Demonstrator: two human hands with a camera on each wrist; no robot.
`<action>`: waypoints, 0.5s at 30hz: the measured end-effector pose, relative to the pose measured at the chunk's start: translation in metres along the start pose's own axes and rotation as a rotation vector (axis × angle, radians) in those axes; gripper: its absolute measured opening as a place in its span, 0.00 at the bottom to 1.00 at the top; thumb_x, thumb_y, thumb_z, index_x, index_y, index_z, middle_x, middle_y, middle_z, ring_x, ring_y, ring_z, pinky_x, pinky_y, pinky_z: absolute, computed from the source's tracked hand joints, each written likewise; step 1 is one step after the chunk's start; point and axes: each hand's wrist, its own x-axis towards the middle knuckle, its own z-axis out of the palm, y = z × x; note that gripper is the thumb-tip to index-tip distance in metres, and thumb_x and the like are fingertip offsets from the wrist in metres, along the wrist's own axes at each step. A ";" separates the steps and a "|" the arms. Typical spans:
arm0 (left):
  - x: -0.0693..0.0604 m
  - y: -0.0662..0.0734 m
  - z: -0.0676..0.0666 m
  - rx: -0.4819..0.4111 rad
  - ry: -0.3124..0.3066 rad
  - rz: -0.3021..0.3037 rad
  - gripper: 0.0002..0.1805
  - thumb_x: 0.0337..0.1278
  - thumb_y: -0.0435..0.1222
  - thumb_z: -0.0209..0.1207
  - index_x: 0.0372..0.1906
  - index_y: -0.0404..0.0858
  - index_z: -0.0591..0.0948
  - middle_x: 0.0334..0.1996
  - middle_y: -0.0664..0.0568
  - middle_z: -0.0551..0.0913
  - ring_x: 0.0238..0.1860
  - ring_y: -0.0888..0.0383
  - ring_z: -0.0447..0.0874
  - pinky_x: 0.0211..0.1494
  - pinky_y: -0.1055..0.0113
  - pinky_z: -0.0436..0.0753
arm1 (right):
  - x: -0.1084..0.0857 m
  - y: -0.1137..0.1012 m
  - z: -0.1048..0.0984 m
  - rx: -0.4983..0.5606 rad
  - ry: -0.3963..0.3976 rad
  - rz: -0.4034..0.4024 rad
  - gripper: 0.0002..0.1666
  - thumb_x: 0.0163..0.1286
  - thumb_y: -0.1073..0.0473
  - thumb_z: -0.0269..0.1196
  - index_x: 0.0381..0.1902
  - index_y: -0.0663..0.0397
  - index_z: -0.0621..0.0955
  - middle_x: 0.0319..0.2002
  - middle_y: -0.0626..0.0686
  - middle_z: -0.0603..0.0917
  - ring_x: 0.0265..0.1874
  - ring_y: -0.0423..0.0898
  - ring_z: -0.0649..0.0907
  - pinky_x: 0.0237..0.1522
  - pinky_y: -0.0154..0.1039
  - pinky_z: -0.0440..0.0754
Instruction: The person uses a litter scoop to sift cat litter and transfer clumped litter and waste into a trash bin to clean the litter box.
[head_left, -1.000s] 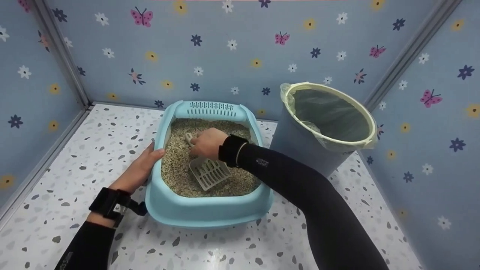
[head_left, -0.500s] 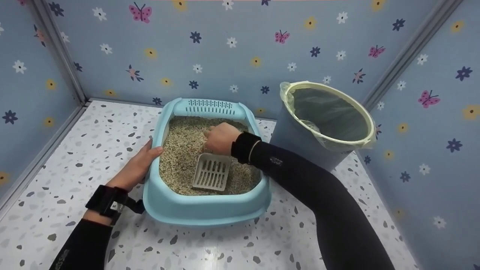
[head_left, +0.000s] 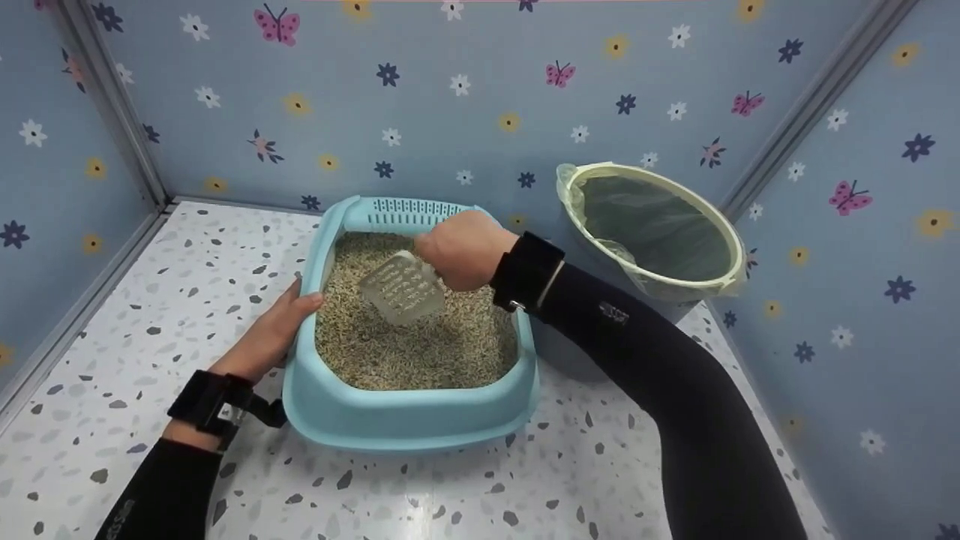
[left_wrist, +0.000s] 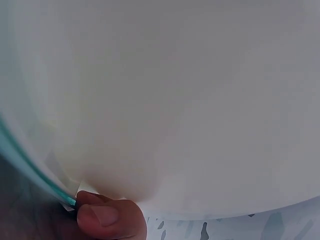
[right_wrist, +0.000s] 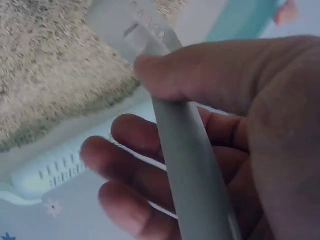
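Observation:
A light blue litter box (head_left: 409,420) holds tan granular litter (head_left: 427,356). My left hand (head_left: 262,337) grips its left rim; in the left wrist view fingertips (left_wrist: 112,217) show beneath the pale wall. My right hand (head_left: 469,251), over the box's back right part, holds a pale slotted litter scoop (head_left: 405,289). The scoop is raised and tilted above the litter, its slotted head pointing left and toward the front. The right wrist view shows the thumb pressed on top of the scoop's handle (right_wrist: 185,165) and fingers curled beneath it. Part of the slots look filled with grains.
A blue-grey bin (head_left: 574,251) with a pale rim and a translucent liner (head_left: 652,225) stands to the right of the box, partly behind my right arm. Flower-patterned walls (head_left: 465,112) enclose the speckled floor (head_left: 217,270) at the back and sides.
The right hand has lifted the scoop from the litter near the front and moved it back and right. The scoop has turned and tilted. The left hand stays on the rim.

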 end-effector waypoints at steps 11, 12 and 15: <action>-0.001 -0.001 0.003 -0.008 -0.011 0.038 0.48 0.84 0.61 0.45 0.93 0.56 0.35 0.83 0.19 0.54 0.68 0.21 0.76 0.52 0.40 0.90 | 0.016 -0.019 0.047 -0.183 0.103 0.217 0.17 0.93 0.61 0.44 0.41 0.56 0.75 0.25 0.48 0.69 0.21 0.44 0.67 0.21 0.39 0.73; -0.001 -0.001 0.003 -0.010 -0.009 0.040 0.48 0.84 0.61 0.45 0.93 0.56 0.35 0.82 0.19 0.54 0.67 0.21 0.76 0.50 0.41 0.90 | 0.019 -0.020 0.052 -0.201 0.078 0.206 0.18 0.93 0.61 0.43 0.42 0.56 0.77 0.28 0.49 0.73 0.23 0.45 0.70 0.23 0.39 0.76; 0.000 0.002 0.004 -0.013 -0.008 0.051 0.48 0.84 0.61 0.45 0.93 0.55 0.36 0.81 0.20 0.56 0.67 0.21 0.76 0.52 0.39 0.89 | 0.029 -0.021 0.067 -0.341 -0.017 0.156 0.20 0.94 0.59 0.42 0.48 0.56 0.80 0.36 0.50 0.79 0.24 0.44 0.71 0.22 0.37 0.76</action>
